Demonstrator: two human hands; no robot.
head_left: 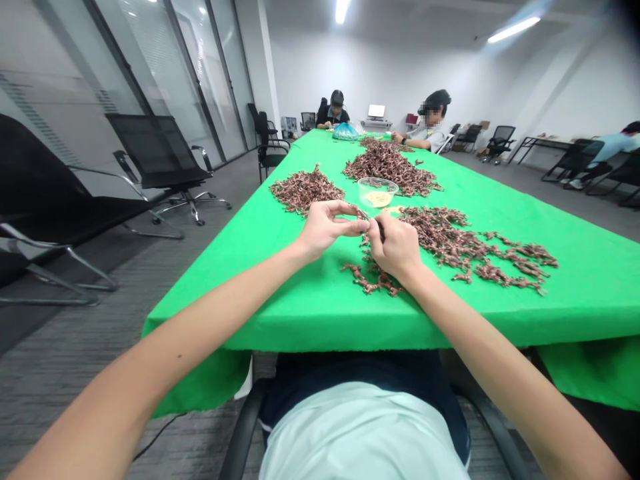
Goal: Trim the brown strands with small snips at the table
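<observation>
My left hand (327,229) pinches a small brown figure (361,213) between thumb and fingers, mostly covered by the fingertips. Touching it from the other side, my right hand (395,245) is closed, with something dark showing in its grip that I cannot make out. Below the hands lie a few loose brown figures (370,280) with thin limb-like parts. A clear round tub (377,192) of pale yellow bits stands just beyond my fingers. To the right spreads a heap of brown figures (440,233).
Two larger piles sit farther back, a left pile (305,190) and a middle pile (390,167), on the green tablecloth (240,267). A blue bag (345,131) lies at the far end, where two people sit. Black chairs (155,153) stand at left.
</observation>
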